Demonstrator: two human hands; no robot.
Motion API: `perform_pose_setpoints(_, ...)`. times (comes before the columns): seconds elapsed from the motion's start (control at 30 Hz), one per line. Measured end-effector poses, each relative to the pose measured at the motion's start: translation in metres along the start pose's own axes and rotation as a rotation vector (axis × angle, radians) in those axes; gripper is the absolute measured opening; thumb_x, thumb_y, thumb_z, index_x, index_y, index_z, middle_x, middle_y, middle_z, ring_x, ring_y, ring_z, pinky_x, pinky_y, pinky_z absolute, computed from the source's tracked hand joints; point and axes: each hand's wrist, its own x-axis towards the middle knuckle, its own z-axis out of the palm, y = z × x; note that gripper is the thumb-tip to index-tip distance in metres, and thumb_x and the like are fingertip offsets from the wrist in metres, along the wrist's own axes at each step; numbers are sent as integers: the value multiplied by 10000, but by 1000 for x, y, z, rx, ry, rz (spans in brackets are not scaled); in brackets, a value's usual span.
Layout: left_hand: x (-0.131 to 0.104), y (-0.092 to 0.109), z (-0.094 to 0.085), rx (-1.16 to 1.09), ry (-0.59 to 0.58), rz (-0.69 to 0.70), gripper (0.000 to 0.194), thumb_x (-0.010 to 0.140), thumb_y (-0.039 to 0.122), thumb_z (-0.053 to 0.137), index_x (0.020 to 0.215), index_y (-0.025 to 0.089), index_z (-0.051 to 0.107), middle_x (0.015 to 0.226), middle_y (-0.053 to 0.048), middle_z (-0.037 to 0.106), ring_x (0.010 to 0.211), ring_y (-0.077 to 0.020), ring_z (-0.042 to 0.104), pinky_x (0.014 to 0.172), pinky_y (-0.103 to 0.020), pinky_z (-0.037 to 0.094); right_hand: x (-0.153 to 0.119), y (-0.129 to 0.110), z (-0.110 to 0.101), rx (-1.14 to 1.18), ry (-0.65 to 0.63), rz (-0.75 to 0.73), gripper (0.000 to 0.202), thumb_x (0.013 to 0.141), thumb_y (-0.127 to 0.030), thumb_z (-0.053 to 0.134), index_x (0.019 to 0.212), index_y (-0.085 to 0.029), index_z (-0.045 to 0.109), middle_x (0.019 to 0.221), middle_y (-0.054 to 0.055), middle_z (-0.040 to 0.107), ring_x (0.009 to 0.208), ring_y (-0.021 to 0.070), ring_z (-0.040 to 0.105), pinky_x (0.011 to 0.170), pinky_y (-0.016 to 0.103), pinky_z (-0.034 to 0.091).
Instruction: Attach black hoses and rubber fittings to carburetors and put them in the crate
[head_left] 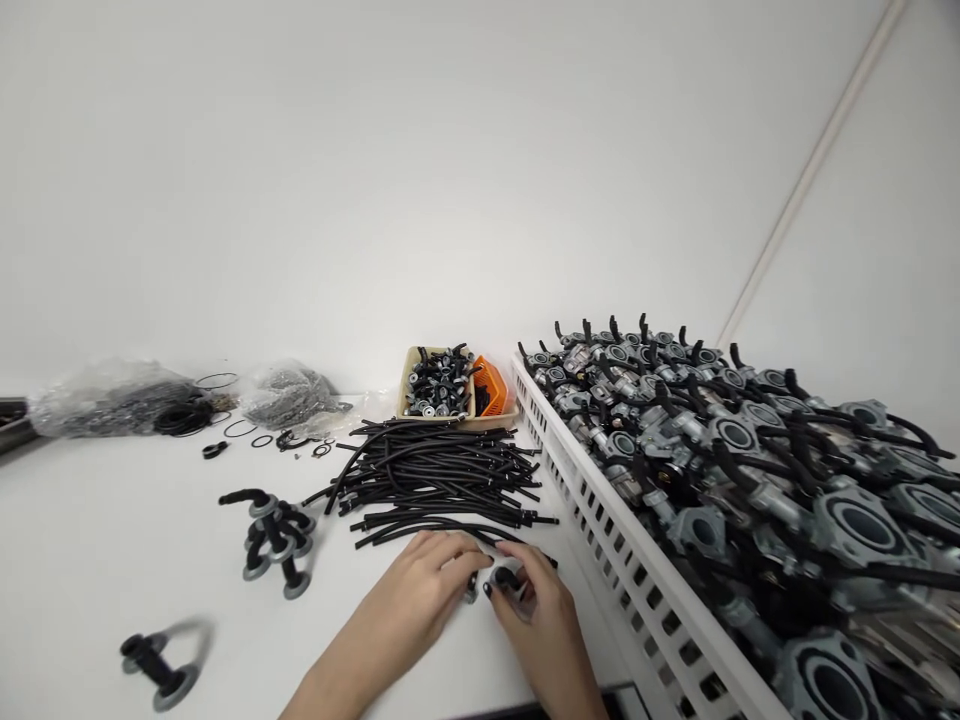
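Observation:
Near the front of the white table, my two hands are close together. My right hand [547,610] is closed around a small black elbow fitting [508,578] with a grey part at its base. Just left of it, my left hand [439,575] has its fingers pinched together. A small dark and grey piece [471,588] shows under those fingertips; its kind is hard to make out. Beyond both hands lies a pile of black rubber hoses [442,470]. Several black elbow fittings with grey flanges [277,540] are clustered to the left.
A white slatted crate [600,530] full of metal valve-like assemblies [750,450] flanks my right side. Behind the hoses stand a beige tray [405,385] of small fittings and an orange basket [491,385]. Plastic bags [289,395] and loose rings [262,441] lie back left; another fitting [159,668] front left.

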Motion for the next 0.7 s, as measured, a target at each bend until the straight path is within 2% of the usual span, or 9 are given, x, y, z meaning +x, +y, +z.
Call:
perform_pose_setpoints(0.1, -1, 3, -15, -67, -37, 6, 329, 937, 182, 495, 1241, 302, 541, 1133, -42, 667, 1018, -222, 610, 884, -374, 457, -1, 2, 1, -21, -35, -25, 348, 734, -143, 577, 1051, -233, 688, 1025, 81, 718, 871, 231, 691, 734, 319, 583)
perform_pose_setpoints(0.2, 8, 0, -39, -168, -15, -13, 378, 861, 297, 642, 1230, 300, 561, 1156, -39, 670, 1035, -226, 616, 887, -358, 474, -2, 3, 2, -52, -64, -44, 385, 739, -124, 579, 1088, -254, 675, 1086, 64, 700, 992, 238, 670, 815, 330, 574)
perform_pose_setpoints(0.3, 37, -14, -62, -276, 148, -86, 267, 885, 334, 596, 1142, 264, 622, 1069, -23, 701, 944, -178, 648, 863, -312, 503, -5, 3, 2, -123, -79, -77, 442, 715, -120, 624, 1120, -292, 664, 1166, 48, 662, 1090, 257, 625, 893, 358, 560)
perform_pose_setpoints(0.37, 67, -33, -70, -264, 379, -224, 193, 883, 327, 586, 1040, 245, 664, 992, -11, 716, 898, -165, 662, 849, -292, 517, -7, 1, 4, -187, -77, -94, 501, 678, -115, 669, 1134, -323, 661, 1254, 46, 614, 1104, 282, 607, 895, 396, 563)
perform_pose_setpoints(0.43, 101, -58, -70, -225, 513, -351, 222, 927, 282, 505, 1078, 200, 646, 1055, -54, 700, 929, -176, 660, 871, -326, 520, -10, -1, 5, -250, -65, -120, 571, 647, -100, 698, 1158, -349, 651, 1361, 50, 535, 1137, 319, 579, 910, 460, 553)
perform_pose_setpoints(0.5, 131, -85, -64, -188, 567, -461, 230, 934, 242, 501, 1104, 149, 626, 1069, -88, 684, 917, -186, 659, 844, -360, 537, -13, -4, 7, -300, -50, -170, 625, 643, -92, 702, 1205, -354, 625, 1438, 63, 455, 1215, 360, 522, 947, 520, 521)
perform_pose_setpoints(0.6, 163, -120, -51, -117, 576, -557, 274, 913, 307, 589, 1131, 142, 603, 1091, -80, 654, 942, -199, 648, 831, -414, 548, -16, -6, 8, -345, -74, -267, 694, 651, -94, 698, 1287, -341, 566, 1494, 79, 381, 1320, 387, 427, 1000, 549, 477)
perform_pose_setpoints(0.7, 183, -140, -44, -27, 559, -563, 333, 910, 331, 595, 1193, 157, 578, 1181, -94, 618, 1020, -224, 625, 863, -444, 539, -18, -6, 6, -380, -130, -390, 717, 644, -124, 728, 1306, -335, 551, 1515, 85, 360, 1342, 394, 396, 1018, 554, 451)
